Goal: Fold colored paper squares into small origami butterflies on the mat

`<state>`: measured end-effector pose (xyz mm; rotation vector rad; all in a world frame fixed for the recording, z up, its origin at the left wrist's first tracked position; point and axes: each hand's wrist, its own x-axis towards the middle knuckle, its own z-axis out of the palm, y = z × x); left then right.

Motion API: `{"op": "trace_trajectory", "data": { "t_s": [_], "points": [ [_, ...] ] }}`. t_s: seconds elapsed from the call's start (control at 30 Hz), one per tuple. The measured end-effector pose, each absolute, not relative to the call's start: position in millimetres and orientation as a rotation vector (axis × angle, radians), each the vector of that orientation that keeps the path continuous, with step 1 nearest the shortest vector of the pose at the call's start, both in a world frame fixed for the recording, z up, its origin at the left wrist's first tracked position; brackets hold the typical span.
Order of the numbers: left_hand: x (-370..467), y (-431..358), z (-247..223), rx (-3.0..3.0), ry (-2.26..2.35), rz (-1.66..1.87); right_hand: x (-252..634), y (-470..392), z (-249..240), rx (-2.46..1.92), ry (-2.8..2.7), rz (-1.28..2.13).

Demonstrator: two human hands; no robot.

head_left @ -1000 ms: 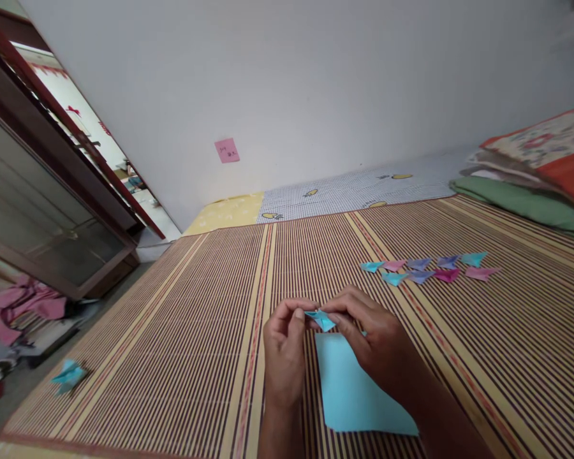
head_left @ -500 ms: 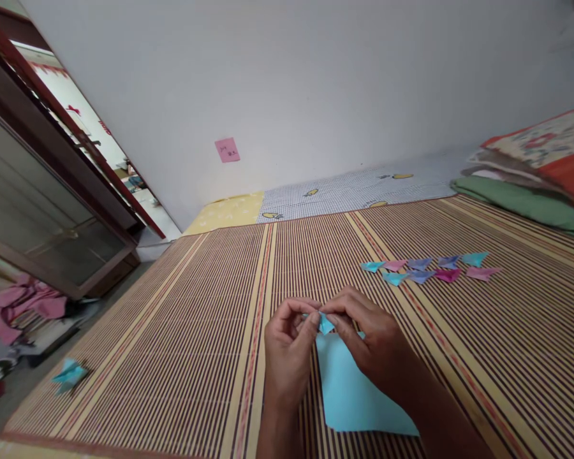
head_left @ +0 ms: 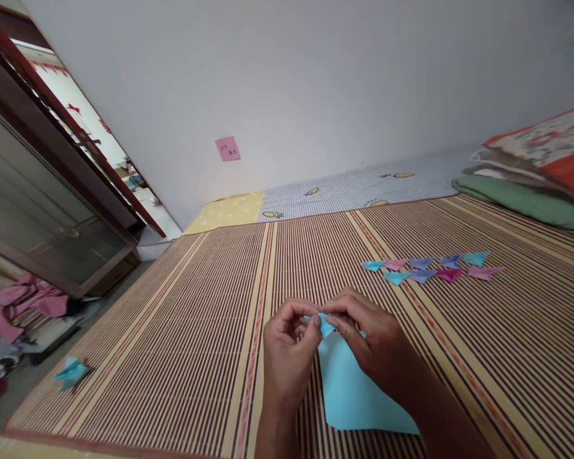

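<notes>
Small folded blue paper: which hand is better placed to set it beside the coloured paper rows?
Probably the right hand: like the left hand, it pinches the small folded blue paper, but is nearer the coloured paper rows.

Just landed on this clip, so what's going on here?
A person is holding a small folded blue paper with both hands, the left hand and right hand nearly meeting over it. A larger blue sheet, or stack of sheets, lies below them on the striped mat, partly hidden by the right hand and forearm. Nine small folded papers sit in two rows farther off to the right, and another blue folded piece lies far left.
</notes>
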<state>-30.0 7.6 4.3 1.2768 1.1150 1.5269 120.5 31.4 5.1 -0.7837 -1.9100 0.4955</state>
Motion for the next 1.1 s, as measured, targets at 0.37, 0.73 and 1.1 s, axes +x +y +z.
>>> {"op": "trace_trajectory", "data": {
  "t_s": [0.37,0.73,1.1],
  "points": [
    [-26,7,5,1.268,1.161,1.556,121,29,11,-0.766,-1.888,0.526],
    [-24,3,13,1.757,1.396,1.615,118,29,10,-0.823,-1.869,0.413],
    [-22,0,14,2.022,1.426,1.581,120,31,7,-0.857,-1.865,0.403]
  ]
}}
